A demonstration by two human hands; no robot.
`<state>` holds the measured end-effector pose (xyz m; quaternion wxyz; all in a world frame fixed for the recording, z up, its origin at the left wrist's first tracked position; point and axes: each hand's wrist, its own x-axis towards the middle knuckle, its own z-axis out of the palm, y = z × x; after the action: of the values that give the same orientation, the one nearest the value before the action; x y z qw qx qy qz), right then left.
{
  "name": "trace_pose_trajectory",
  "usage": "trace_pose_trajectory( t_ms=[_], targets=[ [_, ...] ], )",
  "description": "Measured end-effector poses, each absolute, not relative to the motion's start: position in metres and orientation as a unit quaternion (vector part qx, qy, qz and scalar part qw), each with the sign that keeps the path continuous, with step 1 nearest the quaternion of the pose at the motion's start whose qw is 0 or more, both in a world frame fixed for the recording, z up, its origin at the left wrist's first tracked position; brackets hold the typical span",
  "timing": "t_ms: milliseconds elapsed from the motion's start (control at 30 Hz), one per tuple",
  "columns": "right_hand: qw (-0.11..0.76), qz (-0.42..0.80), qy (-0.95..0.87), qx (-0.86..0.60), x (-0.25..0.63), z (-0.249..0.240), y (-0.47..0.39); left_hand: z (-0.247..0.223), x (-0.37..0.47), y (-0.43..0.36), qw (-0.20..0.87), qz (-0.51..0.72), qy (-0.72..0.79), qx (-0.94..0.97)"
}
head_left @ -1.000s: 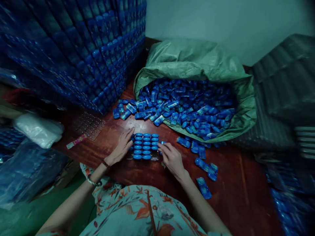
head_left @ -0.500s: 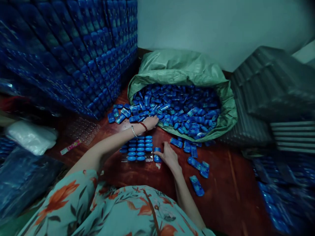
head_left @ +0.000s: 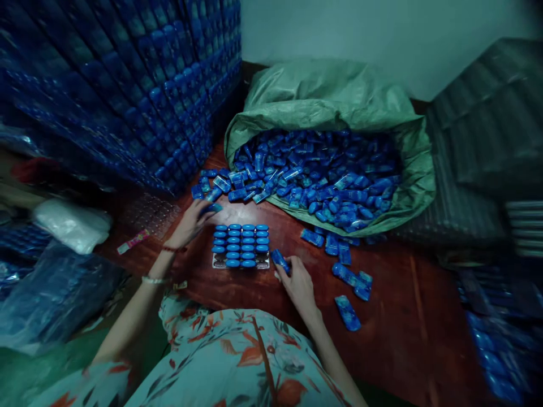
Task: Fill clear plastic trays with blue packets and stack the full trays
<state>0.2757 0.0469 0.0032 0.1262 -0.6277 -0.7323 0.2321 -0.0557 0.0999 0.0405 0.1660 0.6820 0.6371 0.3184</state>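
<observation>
My left hand [head_left: 193, 221], with a beaded bracelet at the wrist, holds a small blue packet [head_left: 212, 208] between thumb and fingers, above and left of the tray. My right hand [head_left: 294, 277] grips another blue packet [head_left: 280, 260] just right of the tray. Between the hands lies a clear tray [head_left: 263, 262] with rows of glossy blue oval pieces [head_left: 241, 240]; its nearest row has dark gaps at both ends. Behind it a green sack [head_left: 326, 113] lies open, full of blue packets [head_left: 331, 175], some spilling out at its left.
Tall stacks of blue packs [head_left: 148, 96] stand at the left. Several loose packets [head_left: 347, 312] lie right of my right hand. Clear empty trays [head_left: 150, 215], a pink wrapper [head_left: 133, 241] and a white plastic bag [head_left: 72, 226] are at the left. Grey stacked trays [head_left: 500, 124] stand at the right.
My left hand has moved left from the sack's mouth and now holds a packet, uncovering the tray. My right hand has closed on the packet beside the tray and tilted it. The view has shifted slightly.
</observation>
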Motion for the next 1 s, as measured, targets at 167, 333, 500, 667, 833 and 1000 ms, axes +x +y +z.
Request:
trace_pose_trajectory(
  t_ms=[167, 333, 500, 667, 833, 1000],
  targets=[
    [0.233, 0.314, -0.719, -0.575, 0.289, 0.013, 0.048, 0.029, -0.078, -0.017, 0.181, 0.308, 0.739, 0.571],
    [0.242, 0.314, -0.794, -0.461, 0.279, 0.025, 0.051, 0.021, -0.042, -0.061, 0.254, 0.292, 0.762, 0.519],
    [0.245, 0.207, -0.861, -0.395, 0.263, 0.013, 0.057, 0.02, -0.008, -0.042, 0.136, 0.364, 0.735, 0.556],
    [0.163, 0.127, -0.92, -0.332, 0.256, 0.022, 0.06, 0.01, -0.002, -0.03, 0.084, 0.317, 0.664, 0.672],
    [0.125, 0.196, -0.924, -0.304, 0.259, 0.039, 0.077, 0.013, -0.004, -0.027, 0.096, 0.276, 0.609, 0.738],
    [0.159, 0.268, -0.907, -0.283, 0.269, 0.032, 0.084, 0.029, -0.006, -0.021, 0.075, 0.209, 0.577, 0.786]
  ],
)
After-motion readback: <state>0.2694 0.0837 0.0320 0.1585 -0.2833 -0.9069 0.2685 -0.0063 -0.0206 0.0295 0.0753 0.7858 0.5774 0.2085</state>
